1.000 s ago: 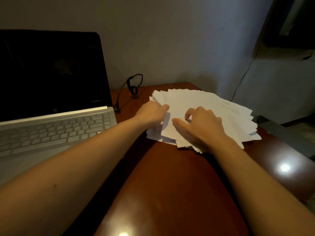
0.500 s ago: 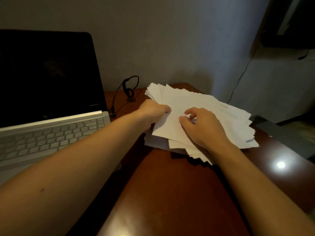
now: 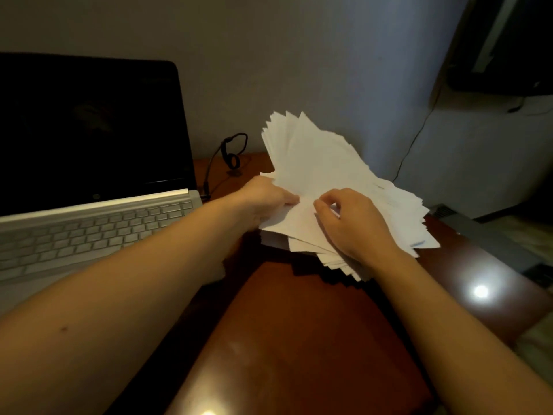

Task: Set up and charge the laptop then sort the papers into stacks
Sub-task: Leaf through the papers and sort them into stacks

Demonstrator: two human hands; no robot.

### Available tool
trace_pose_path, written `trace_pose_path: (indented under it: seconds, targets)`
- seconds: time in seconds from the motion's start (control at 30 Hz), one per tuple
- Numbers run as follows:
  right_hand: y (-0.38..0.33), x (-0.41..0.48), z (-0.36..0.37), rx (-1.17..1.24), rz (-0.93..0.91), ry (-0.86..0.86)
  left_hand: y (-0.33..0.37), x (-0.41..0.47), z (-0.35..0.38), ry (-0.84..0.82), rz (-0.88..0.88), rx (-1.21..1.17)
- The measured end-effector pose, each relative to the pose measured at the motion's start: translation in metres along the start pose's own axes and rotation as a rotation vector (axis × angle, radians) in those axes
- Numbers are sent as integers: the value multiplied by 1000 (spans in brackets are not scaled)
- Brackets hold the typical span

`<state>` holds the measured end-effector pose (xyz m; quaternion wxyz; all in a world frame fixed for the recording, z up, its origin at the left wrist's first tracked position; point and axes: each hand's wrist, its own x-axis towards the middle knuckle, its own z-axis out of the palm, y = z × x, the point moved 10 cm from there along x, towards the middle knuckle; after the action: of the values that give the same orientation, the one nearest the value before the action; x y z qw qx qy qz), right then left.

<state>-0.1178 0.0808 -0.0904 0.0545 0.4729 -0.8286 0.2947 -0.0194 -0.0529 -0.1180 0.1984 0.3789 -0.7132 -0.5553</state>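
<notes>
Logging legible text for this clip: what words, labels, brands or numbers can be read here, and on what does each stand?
No text can be read outright.
On the laptop: a small round logo under the dark screen, too blurred to read.
On the keyboard: key legends too small to read.
On the papers: faint printed lines on the right-hand sheets, too blurred to read.
</notes>
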Motion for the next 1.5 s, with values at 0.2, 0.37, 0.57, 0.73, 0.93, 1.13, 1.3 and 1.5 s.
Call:
trace_pose_path:
  seconds: [0.2, 0.37, 0.57, 0.73, 0.93, 1.13, 1.3, 1.5]
  targets:
    - [-66, -18, 13, -88, -235, -83, -8, -32, -73, -29, 4, 164]
    - [-136, -44, 56, -103, -358, -244, -43, -79, -144, -41, -85, 413]
    - [-236, -82, 104, -115, -643, -448, -63, -134, -244, 187, -31, 842]
    - [-291, -95, 134, -174, -763, -542, -64, -162, -313, 392, 111, 1066]
    - [-313, -96, 164, -295, -702, -652, -116, -194, -315, 203, 47, 1253]
    - [-329, -94, 162, -345, -770, -466, -156, -222, -322, 73, 3, 990]
    - [-320, -99, 178, -179, -735, -624, -165, -220, -353, 240, -145, 921]
    - [-321, -112, 169, -285, -700, -656, -170, -231, -374, 443, -255, 1005]
